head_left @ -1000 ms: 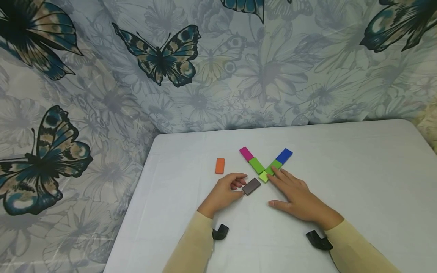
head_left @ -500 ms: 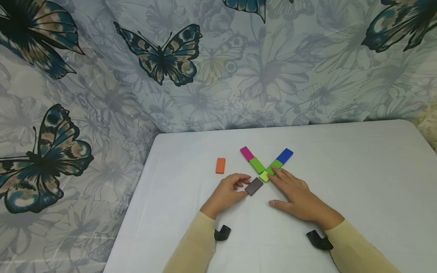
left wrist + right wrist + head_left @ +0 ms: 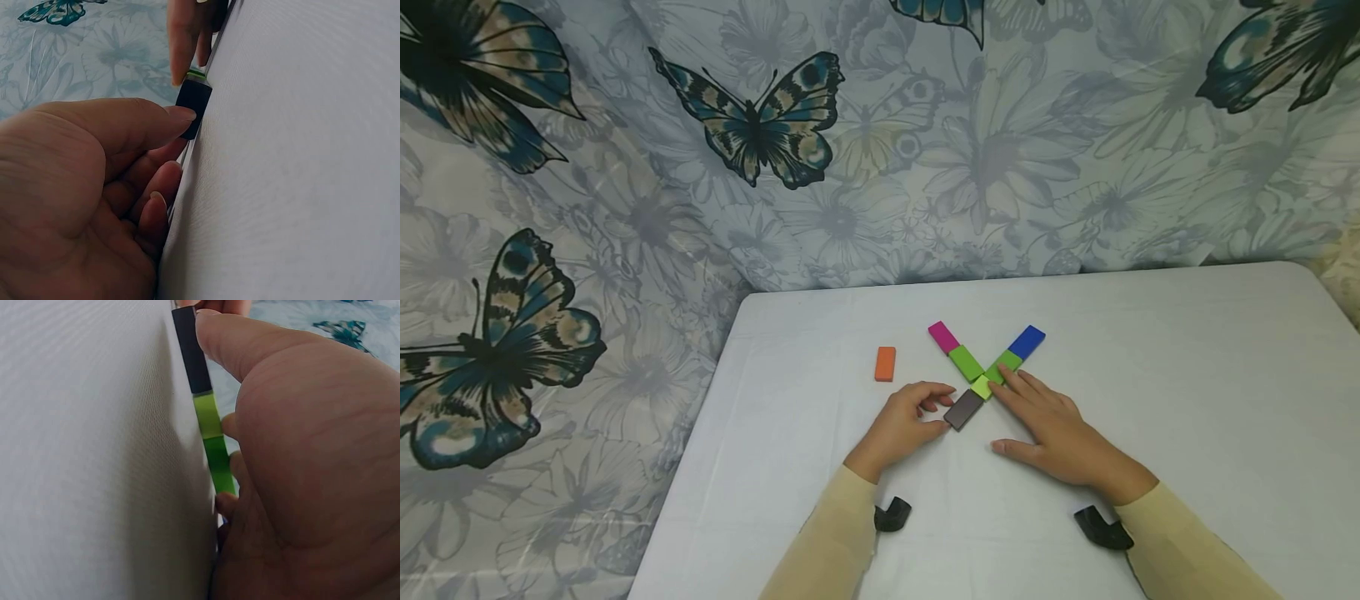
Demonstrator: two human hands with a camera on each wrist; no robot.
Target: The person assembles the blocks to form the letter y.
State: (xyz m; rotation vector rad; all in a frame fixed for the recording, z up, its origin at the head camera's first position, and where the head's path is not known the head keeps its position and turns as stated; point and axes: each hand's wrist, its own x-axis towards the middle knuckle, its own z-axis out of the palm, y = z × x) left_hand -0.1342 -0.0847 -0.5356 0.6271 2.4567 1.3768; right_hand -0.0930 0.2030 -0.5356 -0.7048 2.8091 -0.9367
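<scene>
My left hand (image 3: 906,425) pinches the left end of a dark grey block (image 3: 963,409) between thumb and fingers. In the left wrist view its thumb (image 3: 181,114) presses the block's near end. That block's far end meets a small lime-green block (image 3: 981,387). From the lime block, two green blocks fan out: one (image 3: 966,363) leads to a magenta block (image 3: 943,337), the other (image 3: 1002,364) to a blue block (image 3: 1027,341). My right hand (image 3: 1048,429) lies with fingers spread, fingertips touching the lime and right green blocks. The right wrist view shows grey, lime and green in one line.
An orange block (image 3: 885,364) lies alone to the left of the others on the white table (image 3: 1187,392). Behind and to the left hangs a butterfly-patterned cloth (image 3: 880,167). Each wrist carries a black camera mount (image 3: 892,515).
My left hand has slid the dark grey block right and slightly away from me, closing the gap to the lime block. The right hand stays in place.
</scene>
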